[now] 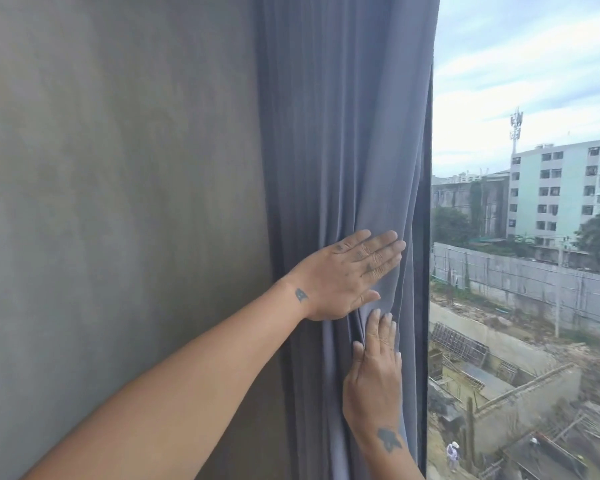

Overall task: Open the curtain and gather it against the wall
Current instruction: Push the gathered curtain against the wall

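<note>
Grey plastered wall [118, 202] fills the left of the head view, and a window [520, 271] on the right shows a construction site below. Between them hangs the grey curtain [343, 133], bunched into long vertical folds just beside the wall. The left hand [347, 278] lies flat and unclenched on the folds; the right hand [374, 368], lower and nearer, presses fingers into them. Any further gathering goes leftward, toward the wall.

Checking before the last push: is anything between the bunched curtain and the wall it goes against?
Nothing visible. The curtain already hangs bunched beside the bare grey wall, with the left hand flat on its folds and the right hand pressing just below.
</note>
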Action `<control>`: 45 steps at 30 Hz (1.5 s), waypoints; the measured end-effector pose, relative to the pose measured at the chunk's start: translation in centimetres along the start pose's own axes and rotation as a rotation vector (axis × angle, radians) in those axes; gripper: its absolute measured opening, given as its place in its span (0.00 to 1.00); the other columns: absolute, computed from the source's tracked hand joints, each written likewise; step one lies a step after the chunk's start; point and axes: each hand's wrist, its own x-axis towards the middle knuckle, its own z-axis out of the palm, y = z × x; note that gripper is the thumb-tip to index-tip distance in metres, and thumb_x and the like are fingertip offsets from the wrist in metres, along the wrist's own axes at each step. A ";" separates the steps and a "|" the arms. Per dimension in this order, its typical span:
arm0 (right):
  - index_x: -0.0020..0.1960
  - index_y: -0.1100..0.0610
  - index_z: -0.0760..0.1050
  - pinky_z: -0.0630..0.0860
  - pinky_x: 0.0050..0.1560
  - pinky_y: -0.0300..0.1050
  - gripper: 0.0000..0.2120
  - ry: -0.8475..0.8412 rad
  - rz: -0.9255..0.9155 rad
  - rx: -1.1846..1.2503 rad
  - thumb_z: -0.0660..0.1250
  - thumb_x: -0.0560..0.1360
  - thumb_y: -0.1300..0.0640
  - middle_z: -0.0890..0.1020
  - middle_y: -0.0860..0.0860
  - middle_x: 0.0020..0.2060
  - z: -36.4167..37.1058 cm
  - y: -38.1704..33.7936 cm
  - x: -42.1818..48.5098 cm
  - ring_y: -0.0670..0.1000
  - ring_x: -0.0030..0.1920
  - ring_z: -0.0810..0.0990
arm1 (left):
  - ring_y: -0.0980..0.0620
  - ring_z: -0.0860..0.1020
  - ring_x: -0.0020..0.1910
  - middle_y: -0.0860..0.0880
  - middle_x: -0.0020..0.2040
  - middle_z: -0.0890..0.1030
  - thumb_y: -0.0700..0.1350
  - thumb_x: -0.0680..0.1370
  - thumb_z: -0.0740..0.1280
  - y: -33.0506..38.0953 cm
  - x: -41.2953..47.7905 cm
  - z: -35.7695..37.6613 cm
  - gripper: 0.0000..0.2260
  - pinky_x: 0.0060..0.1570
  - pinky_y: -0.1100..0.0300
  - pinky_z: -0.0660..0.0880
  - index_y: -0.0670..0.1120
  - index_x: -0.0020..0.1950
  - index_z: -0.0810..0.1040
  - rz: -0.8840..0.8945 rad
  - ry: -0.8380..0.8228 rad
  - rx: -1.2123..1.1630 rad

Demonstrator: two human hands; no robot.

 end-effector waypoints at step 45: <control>0.67 0.60 0.59 0.67 0.52 0.75 0.23 -0.075 0.054 -0.061 0.44 0.77 0.48 0.68 0.68 0.64 32.3 4.0 15.5 0.66 0.65 0.65 | 0.49 0.64 0.73 0.46 0.72 0.69 0.52 0.78 0.47 -12.4 -8.6 32.7 0.26 0.71 0.54 0.50 0.41 0.72 0.65 -0.023 -0.102 0.017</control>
